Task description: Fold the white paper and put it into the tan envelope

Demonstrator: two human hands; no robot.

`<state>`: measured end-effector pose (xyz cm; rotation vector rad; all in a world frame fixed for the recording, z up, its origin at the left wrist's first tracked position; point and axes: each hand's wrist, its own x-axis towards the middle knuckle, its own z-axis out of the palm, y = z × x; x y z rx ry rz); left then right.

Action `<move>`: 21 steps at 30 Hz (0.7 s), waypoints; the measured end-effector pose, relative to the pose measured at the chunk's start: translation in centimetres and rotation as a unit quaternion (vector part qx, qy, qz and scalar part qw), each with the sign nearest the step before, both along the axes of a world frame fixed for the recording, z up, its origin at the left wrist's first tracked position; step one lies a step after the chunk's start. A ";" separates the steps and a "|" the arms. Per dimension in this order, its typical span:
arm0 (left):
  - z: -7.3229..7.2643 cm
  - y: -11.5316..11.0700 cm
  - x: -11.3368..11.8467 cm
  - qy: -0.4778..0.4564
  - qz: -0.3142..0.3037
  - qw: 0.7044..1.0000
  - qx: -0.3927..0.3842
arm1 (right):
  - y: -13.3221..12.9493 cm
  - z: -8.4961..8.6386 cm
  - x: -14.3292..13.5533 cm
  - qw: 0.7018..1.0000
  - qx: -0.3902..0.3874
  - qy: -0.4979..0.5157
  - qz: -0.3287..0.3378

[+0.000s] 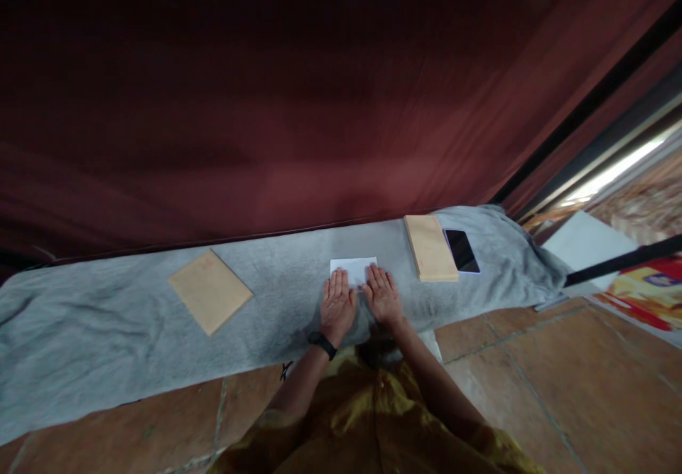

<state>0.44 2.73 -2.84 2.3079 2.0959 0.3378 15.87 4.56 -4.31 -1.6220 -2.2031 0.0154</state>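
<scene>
1. The left hand (337,303) lies flat, palm down, fingers straight and together, pressing on the near edge of a white sheet of paper (354,268). It grips nothing. A black watch (322,344) sits on its wrist.
2. The right hand (382,296) lies just beside the left, also flat and open with its fingers spread a little, fingertips resting on the same sheet. It holds nothing either.
3. The white sheet of paper lies on a grey cloth (106,332) spread along the floor, near the middle of the cloth and right in front of the person.
4. To the left, well apart from the hands, a brown envelope (209,291) lies turned at an angle on the cloth.
5. To the right, a stack of brown envelopes (430,247) lies near the sheet, with a dark phone (461,250) just beside it, screen up.
6. A dark red curtain (266,104) hangs behind the cloth; brown floor tiles (533,374) show in front.
</scene>
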 end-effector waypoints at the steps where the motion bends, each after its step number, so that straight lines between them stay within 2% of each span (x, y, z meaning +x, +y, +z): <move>1: 0.1 0.0 -0.4 0.001 0.008 1.000 0.003 | 0.0 -0.1 0.1 1.000 0.006 -0.004 -0.008; 4: 0.5 0.1 -1.4 0.006 0.028 1.000 0.007 | 0.2 -0.4 0.3 1.000 0.019 -0.010 -0.021; 7: 1.2 0.7 -1.0 0.005 0.044 0.999 0.013 | 0.2 -0.6 0.2 1.000 0.019 -0.008 -0.023; 10: 1.7 1.9 1.0 -0.012 -0.002 1.000 0.013 | 0.2 -0.8 0.3 1.000 0.011 -0.006 -0.019; 14: 1.3 3.7 4.0 -0.039 -0.090 0.995 -0.028 | 0.2 -0.7 0.4 1.000 0.004 -0.016 -0.007; 17: 0.8 4.9 4.7 -0.047 -0.096 0.993 -0.051 | 0.2 -0.6 0.4 1.000 0.010 -0.024 0.002; 21: 0.4 5.7 3.9 -0.045 -0.078 0.994 -0.056 | 0.1 -0.8 0.3 0.999 0.033 -0.017 -0.005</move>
